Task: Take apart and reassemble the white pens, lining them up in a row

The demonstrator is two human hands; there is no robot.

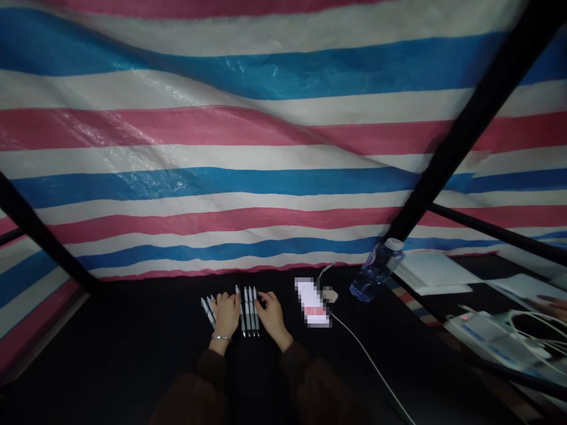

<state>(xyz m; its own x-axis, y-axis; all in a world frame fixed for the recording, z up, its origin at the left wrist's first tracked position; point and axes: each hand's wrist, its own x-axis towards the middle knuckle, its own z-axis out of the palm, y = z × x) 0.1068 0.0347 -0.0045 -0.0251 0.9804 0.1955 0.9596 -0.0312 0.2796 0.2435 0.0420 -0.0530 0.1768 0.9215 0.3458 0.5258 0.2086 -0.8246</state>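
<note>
two loosely open hands on my feed, neither gripping: the left hand (225,314) rests on white pens (208,310), the right hand (271,317) just beside four more pens (248,310).

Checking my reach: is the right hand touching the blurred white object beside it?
Apart: the head view shows dark tabletop between the right hand and the blurred white object.

Black table (110,354) bearing white pens (247,310), a white cable (372,366), a water bottle (377,271)
</note>
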